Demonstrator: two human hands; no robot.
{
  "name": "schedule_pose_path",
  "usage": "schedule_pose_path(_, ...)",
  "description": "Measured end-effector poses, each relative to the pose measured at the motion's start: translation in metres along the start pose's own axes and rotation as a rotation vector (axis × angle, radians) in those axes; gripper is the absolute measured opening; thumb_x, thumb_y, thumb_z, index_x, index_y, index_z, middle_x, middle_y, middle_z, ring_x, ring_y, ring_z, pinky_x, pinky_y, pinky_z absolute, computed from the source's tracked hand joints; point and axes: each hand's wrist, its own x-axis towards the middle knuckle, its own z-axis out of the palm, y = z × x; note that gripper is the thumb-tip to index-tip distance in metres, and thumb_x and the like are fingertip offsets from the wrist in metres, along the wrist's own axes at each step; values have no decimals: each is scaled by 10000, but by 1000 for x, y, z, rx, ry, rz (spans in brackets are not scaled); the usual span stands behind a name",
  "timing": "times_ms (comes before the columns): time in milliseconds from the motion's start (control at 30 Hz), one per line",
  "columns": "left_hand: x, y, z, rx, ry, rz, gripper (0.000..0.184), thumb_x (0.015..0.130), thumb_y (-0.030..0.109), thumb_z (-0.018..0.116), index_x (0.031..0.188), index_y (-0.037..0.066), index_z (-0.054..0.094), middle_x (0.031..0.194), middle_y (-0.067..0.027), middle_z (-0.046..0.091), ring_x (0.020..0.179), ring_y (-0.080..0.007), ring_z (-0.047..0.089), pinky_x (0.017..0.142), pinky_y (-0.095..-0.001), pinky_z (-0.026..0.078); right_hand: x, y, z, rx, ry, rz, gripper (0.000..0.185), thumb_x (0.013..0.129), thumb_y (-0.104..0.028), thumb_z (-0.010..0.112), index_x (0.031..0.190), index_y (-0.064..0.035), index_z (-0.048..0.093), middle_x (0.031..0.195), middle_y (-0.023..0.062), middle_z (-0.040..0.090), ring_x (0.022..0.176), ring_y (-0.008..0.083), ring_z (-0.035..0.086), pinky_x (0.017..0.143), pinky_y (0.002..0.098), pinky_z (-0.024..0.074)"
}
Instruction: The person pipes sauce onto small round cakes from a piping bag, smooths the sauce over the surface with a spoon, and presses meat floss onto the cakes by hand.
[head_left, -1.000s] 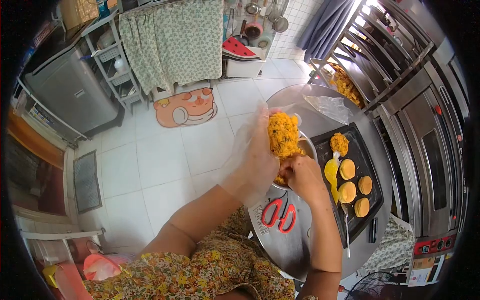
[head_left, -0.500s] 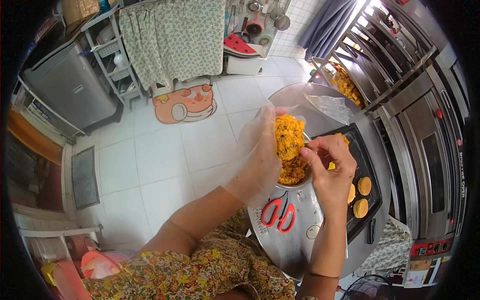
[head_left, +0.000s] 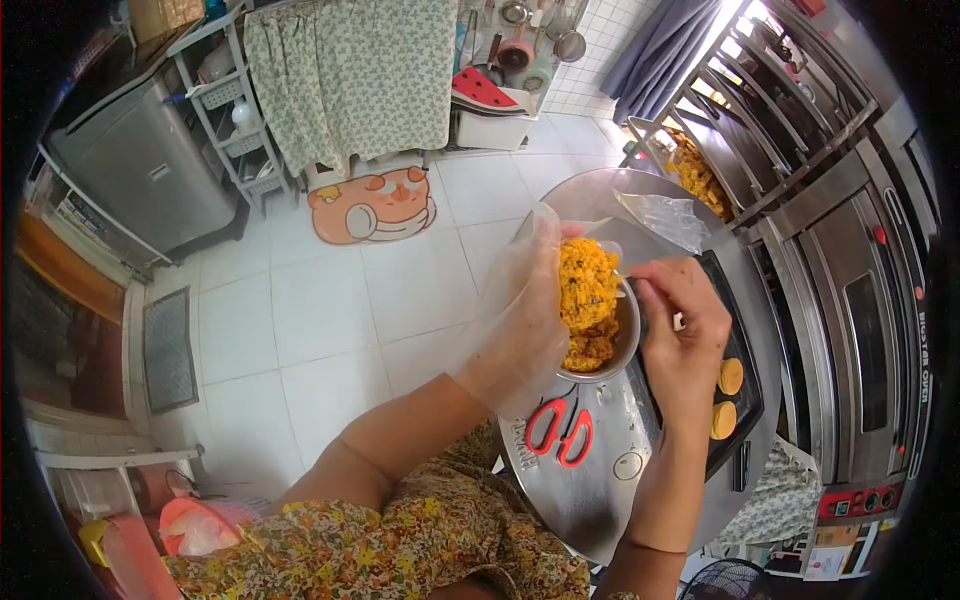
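Observation:
My left hand (head_left: 520, 325), in a loose clear plastic glove, cups a lump of crumbly orange-yellow mixture (head_left: 588, 285) flecked with dark bits. Beneath the lump stands a metal bowl (head_left: 628, 335) holding more of this mixture. My bare right hand (head_left: 688, 325) is at the bowl's right side, thumb and forefinger pinched together. A thin, light-coloured thing shows between its fingertips and the lump, too small to name. Behind that hand, a black baking tray (head_left: 735, 300) carries round golden pastries (head_left: 731, 377), partly hidden by the wrist.
Red-handled scissors (head_left: 560, 432) lie on the round metal table (head_left: 560, 510) near its front. A clear plastic bag (head_left: 665, 215) lies at the table's back. To the right are a metal oven (head_left: 860, 330) and a tray rack (head_left: 790, 120). A pig-shaped mat (head_left: 375, 205) lies on the floor.
My right hand has drawn slightly away to the right, its fingertips now off the lump. My left hand still cups the lump over the bowl, nearly in place.

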Motion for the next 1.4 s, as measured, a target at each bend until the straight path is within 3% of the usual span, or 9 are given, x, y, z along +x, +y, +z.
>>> schedule_pose_path(133,-3,-14,2,34,34,125,580,952,-69,499,1476,-75,250,1348,-219,515,1211,-345,560,1065,-427,440,-7,-2,1,8,7,-26,193,834,131,607,969,18,686,875,138,643,748,249,637,660,311,490)
schedule_pose_path(233,-3,-17,12,-7,123,217,439,1050,286,340,1376,-6,373,1235,-128,582,1113,-191,585,995,-328,469,-18,3,12,-30,0,-23,198,835,136,594,962,19,689,871,145,641,747,253,638,660,316,495)
schedule_pose_path(300,-2,-18,12,-100,144,149,423,1029,260,327,1355,1,401,1221,-119,595,1109,-165,593,996,-312,472,-20,2,12,-32,24,26,185,834,124,601,953,16,692,867,154,646,763,272,649,669,329,504)
schedule_pose_path(400,4,-19,7,-205,133,-28,543,878,-160,458,1399,-48,355,1291,-189,563,1191,-253,593,1062,-370,453,-22,4,5,-99,-25,146,154,832,84,626,936,2,704,868,169,668,810,316,672,701,375,523)
schedule_pose_path(700,9,-20,-3,-68,132,-31,504,889,-143,458,1379,-47,388,1246,-183,599,1152,-242,619,1025,-351,483,-29,68,56,-521,-827,142,158,790,-88,726,942,-54,753,913,207,695,836,387,671,749,460,531)
schedule_pose_path(833,6,-9,-5,-64,146,31,539,895,-123,478,1414,-57,347,1262,-185,589,1142,-284,610,1033,-379,466,-20,43,36,-373,-429,126,97,818,-62,707,892,0,708,830,243,664,762,423,638,689,454,509)
schedule_pose_path(933,7,-14,-7,-29,143,60,525,927,-83,465,1432,-49,325,1274,-177,577,1150,-268,594,1037,-374,457,-18,37,20,-268,-418,161,84,845,-46,652,799,23,664,860,212,673,764,405,650,689,488,502)
schedule_pose_path(1167,2,-26,-6,208,84,132,503,1000,10,436,1474,-29,272,1302,-158,548,1167,-233,558,1047,-363,436,-4,7,-16,-193,-335,189,112,862,-62,692,881,48,710,675,110,624,558,152,565,548,298,439)
schedule_pose_path(1400,5,0,8,-568,115,-271,415,1110,333,322,1377,22,387,1202,-108,591,1072,-135,584,978,-311,476,8,-8,-18,60,-199,235,63,835,-3,713,873,46,710,656,68,619,567,92,542,547,260,427)
